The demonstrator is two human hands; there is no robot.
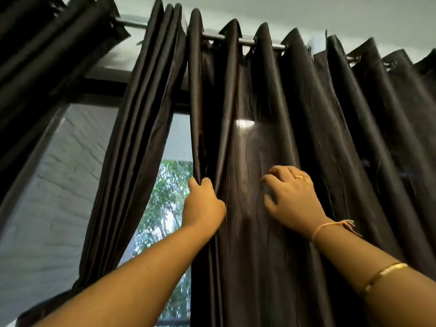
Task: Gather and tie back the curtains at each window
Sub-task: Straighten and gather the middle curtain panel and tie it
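Taking the curtain rod [245, 41] as my landmark, I am seeing a bunched dark curtain [146, 128] hanging from its left stretch, already pushed into tight folds. Below the rod and between the two panels, the window [169, 190] is showing green trees, with a pale brick wall to its left behind the glass. My left hand [203, 204] is reaching up under the middle of the rod and is pinching the free left edge of the wide dark curtain [295, 149], fingers curled around the fold. That panel is hanging by eyelets from the rod's right stretch and is spreading down past both of my forearms. My right hand [290, 192] is lying just right of the left one, fingers loosely spread and pressing flat on the fabric, holding nothing; it is wearing a ring [299, 177]. A thread band [330, 226] is circling that wrist and a gold bangle [384, 274] is sitting lower on the forearm. Above the rod, a pale ceiling is running across.
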